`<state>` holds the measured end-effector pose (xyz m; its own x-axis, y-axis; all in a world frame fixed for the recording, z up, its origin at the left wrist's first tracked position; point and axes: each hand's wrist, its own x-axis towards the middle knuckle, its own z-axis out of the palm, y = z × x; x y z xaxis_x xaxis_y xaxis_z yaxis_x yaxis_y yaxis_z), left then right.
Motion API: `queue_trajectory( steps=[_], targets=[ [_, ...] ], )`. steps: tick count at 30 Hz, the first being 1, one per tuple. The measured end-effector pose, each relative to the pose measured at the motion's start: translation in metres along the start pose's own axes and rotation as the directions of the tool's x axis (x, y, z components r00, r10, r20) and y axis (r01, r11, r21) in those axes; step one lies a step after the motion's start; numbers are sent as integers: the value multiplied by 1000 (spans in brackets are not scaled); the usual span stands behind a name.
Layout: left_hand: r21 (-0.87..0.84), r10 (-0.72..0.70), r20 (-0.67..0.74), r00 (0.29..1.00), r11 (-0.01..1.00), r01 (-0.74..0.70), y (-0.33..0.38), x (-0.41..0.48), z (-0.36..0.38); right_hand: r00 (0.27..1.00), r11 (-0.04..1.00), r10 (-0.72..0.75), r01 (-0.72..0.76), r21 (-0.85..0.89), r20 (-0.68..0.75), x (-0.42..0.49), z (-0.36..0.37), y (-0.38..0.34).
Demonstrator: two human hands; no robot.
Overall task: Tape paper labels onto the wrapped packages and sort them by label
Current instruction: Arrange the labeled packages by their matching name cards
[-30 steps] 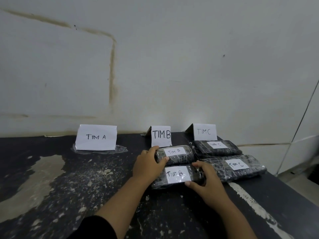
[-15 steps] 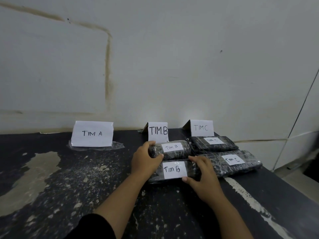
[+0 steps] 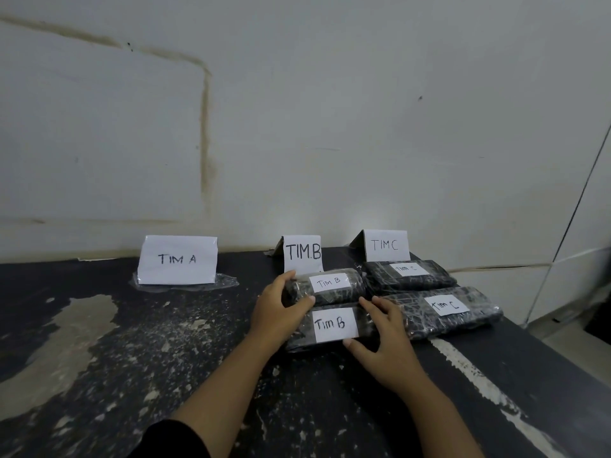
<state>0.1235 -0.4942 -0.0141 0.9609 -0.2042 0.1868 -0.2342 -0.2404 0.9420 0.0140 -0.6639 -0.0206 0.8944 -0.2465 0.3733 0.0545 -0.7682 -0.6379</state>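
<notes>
1. So, table (image 3: 165,375): 4 wrapped pkgs in view, all already labelled and grouped toward its right end. Taping looks done for these, and sorting is prob near its end.
2. C row: front TIM C pkg (image 3: 443,309) and rear TIM C pkg (image 3: 408,274) lie in front of the TIM C sign (image 3: 385,245), one behind the other.
3. B row: rear TIM B pkg (image 3: 334,287) and front TIM B pkg (image 3: 330,325) lie in front of the TIM B sign (image 3: 302,252), long sides together.
4. TIM A sign (image 3: 177,259) stands well apart to the left on clear plastic (image 3: 228,280). None of the visible pkgs reads A.
5. Your left hand (image 3: 276,312) has fingers and thumb curled round the rear TIM B pkg's left end. Your right hand (image 3: 383,338) grasps the front TIM B pkg's right end.
6. Blockers: none seen. The B/C gap is tight and partly hidden under your right hand, so a nudge may shove the C row.
</notes>
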Motion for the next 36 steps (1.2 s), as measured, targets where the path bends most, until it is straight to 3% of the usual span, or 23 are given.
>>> queue_trajectory(
  steps=[36],
  targets=[
    [57,70,2,998,996,-70,-6,3,-6,1000,998,23,-23,53,-6,-4,3,-1]
  ],
)
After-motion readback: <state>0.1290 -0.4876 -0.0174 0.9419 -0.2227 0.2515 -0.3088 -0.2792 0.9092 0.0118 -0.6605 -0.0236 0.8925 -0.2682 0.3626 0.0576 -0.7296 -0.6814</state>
